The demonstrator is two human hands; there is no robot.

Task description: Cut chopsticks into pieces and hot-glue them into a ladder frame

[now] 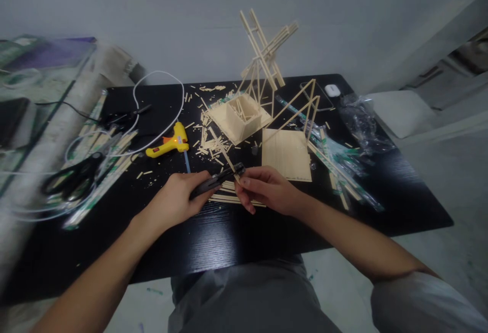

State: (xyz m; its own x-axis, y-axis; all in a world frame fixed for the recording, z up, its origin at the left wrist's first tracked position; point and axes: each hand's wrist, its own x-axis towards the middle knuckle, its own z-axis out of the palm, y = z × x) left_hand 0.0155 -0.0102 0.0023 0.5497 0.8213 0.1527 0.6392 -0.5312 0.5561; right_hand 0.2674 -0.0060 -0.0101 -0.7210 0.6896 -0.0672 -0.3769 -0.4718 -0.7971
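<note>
Black pliers are filling the left hand — the right hand is pinching a wooden stick, best held square-on.

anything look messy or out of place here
Yes: short stick pieces lie scattered left of the wooden box, loose rather than gathered, and crumpled clear plastic lies on the right of the black table.

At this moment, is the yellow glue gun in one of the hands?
No, the glue gun lies on the table, beyond the left hand.
</note>
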